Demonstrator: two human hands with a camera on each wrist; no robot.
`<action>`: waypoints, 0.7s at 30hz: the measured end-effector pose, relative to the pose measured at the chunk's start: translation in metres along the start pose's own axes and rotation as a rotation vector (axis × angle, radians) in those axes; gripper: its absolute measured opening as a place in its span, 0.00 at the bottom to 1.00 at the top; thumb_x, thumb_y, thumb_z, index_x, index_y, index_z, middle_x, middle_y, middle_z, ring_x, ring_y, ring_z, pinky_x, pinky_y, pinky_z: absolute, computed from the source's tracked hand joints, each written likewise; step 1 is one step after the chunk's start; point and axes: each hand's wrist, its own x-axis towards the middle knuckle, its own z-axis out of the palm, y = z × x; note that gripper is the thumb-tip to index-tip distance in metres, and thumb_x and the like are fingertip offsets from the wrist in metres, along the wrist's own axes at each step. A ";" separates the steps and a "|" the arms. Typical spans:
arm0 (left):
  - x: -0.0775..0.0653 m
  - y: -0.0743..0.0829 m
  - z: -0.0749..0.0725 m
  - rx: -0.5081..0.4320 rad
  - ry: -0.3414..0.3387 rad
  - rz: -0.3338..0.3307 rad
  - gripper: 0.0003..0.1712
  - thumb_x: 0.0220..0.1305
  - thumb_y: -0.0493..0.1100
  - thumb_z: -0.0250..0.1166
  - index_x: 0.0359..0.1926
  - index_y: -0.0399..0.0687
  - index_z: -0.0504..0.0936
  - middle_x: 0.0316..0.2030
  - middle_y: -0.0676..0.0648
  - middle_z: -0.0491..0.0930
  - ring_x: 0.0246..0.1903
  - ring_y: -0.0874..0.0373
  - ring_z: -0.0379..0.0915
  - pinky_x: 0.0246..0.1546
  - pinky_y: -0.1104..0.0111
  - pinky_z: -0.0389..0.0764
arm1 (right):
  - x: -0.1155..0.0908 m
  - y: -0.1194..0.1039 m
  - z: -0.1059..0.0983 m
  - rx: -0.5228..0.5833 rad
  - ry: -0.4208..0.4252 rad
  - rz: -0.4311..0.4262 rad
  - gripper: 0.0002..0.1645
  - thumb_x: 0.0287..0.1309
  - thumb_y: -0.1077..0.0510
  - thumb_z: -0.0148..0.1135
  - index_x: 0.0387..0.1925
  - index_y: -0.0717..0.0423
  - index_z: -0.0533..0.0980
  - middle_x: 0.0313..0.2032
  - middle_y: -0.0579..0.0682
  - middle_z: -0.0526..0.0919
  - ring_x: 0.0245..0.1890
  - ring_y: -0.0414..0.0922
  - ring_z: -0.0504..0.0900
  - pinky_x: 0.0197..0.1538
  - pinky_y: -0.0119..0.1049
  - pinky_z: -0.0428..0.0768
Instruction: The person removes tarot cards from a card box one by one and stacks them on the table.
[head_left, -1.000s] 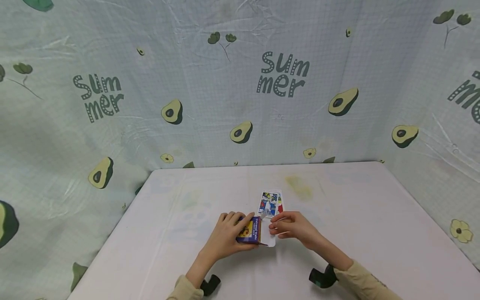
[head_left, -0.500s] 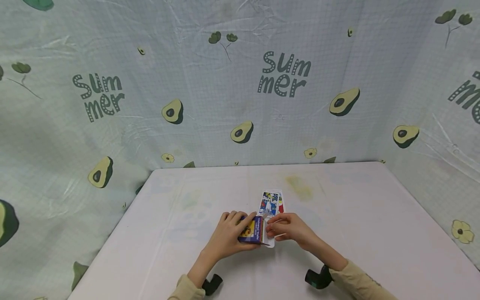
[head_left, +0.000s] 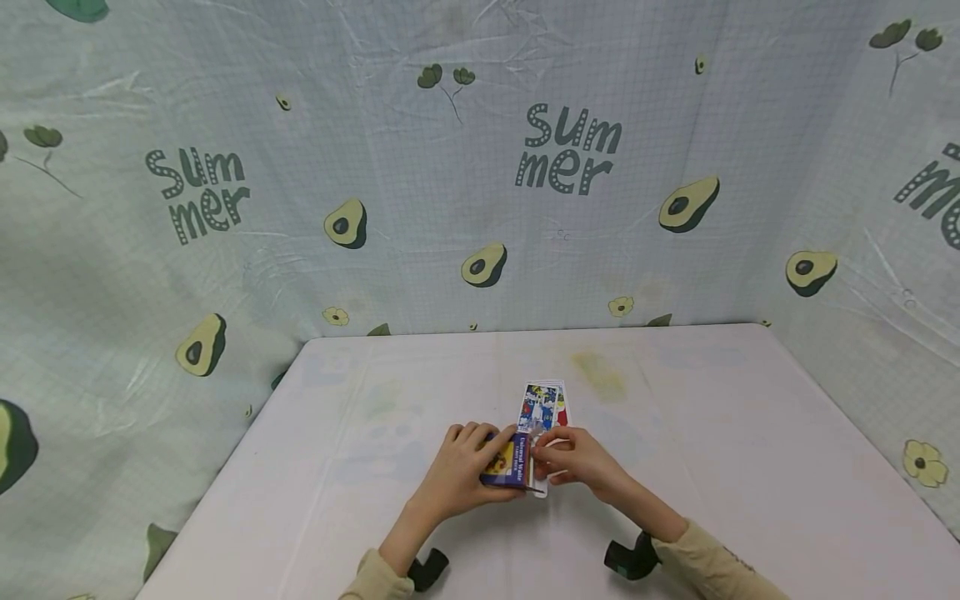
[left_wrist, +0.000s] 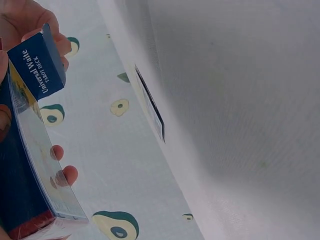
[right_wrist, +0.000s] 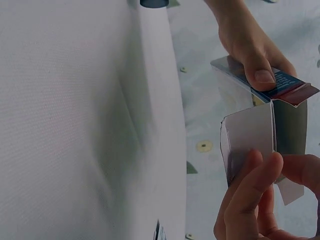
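My left hand [head_left: 457, 471] grips a blue and yellow tarot card box [head_left: 506, 461], printed "Universal Waite Tarot Deck". Its end is open towards the right; in the left wrist view its lid flap [left_wrist: 37, 65] stands out from the body, and my left fingertips [left_wrist: 69, 175] show through the clear plastic side. My right hand [head_left: 577, 458] is at that open end. Seen from the right wrist, its fingers [right_wrist: 250, 200] pinch the edge of the flap, pale on its inner face. Just beyond the box, picture cards [head_left: 538, 404] lie face up, their near end hidden.
A white cloth covers the table [head_left: 375, 383]. Behind and beside it hangs a pale curtain [head_left: 405, 167] with avocado prints. Dark cameras [head_left: 632, 557] are strapped to both wrists.
The box and my left hand have shifted slightly right. My right hand has come in a little to the left, against the flap, which shows less in the head view. The cards stay put.
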 end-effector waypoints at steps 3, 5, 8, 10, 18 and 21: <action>0.000 0.001 0.000 -0.003 -0.003 0.001 0.47 0.38 0.69 0.65 0.60 0.58 0.67 0.42 0.53 0.73 0.41 0.60 0.68 0.45 0.64 0.67 | 0.000 0.000 0.003 -0.018 0.021 0.007 0.22 0.52 0.49 0.61 0.39 0.63 0.70 0.30 0.52 0.83 0.26 0.41 0.80 0.31 0.33 0.80; 0.000 0.002 0.000 -0.004 -0.005 0.001 0.47 0.38 0.69 0.65 0.61 0.58 0.67 0.42 0.53 0.73 0.41 0.60 0.68 0.45 0.64 0.67 | -0.001 -0.001 0.005 -0.024 0.023 0.010 0.21 0.52 0.50 0.60 0.39 0.62 0.69 0.29 0.51 0.83 0.26 0.40 0.79 0.30 0.32 0.79; 0.000 0.002 0.000 -0.006 -0.006 0.003 0.47 0.38 0.69 0.65 0.61 0.58 0.66 0.42 0.53 0.73 0.41 0.60 0.68 0.45 0.64 0.67 | -0.001 0.000 0.007 -0.030 0.018 0.004 0.20 0.53 0.51 0.59 0.38 0.62 0.67 0.28 0.49 0.81 0.25 0.40 0.78 0.29 0.32 0.78; 0.001 0.003 0.001 -0.007 -0.007 0.003 0.47 0.38 0.69 0.65 0.61 0.59 0.66 0.42 0.53 0.73 0.41 0.60 0.68 0.45 0.64 0.67 | 0.000 0.001 0.008 -0.032 0.015 0.001 0.19 0.54 0.52 0.59 0.38 0.62 0.66 0.27 0.48 0.80 0.24 0.39 0.78 0.28 0.31 0.78; 0.000 0.003 0.000 -0.016 -0.004 0.000 0.46 0.38 0.69 0.66 0.60 0.59 0.67 0.42 0.53 0.73 0.41 0.60 0.68 0.45 0.64 0.67 | -0.002 0.001 0.009 -0.044 0.006 -0.021 0.19 0.53 0.53 0.59 0.39 0.63 0.66 0.26 0.47 0.79 0.24 0.39 0.77 0.28 0.31 0.78; -0.001 0.003 -0.001 -0.021 -0.006 -0.004 0.46 0.38 0.69 0.66 0.60 0.58 0.67 0.42 0.53 0.73 0.41 0.60 0.68 0.45 0.64 0.67 | -0.002 0.001 0.009 -0.048 0.001 -0.024 0.19 0.53 0.53 0.60 0.39 0.63 0.66 0.26 0.48 0.80 0.24 0.39 0.77 0.28 0.32 0.78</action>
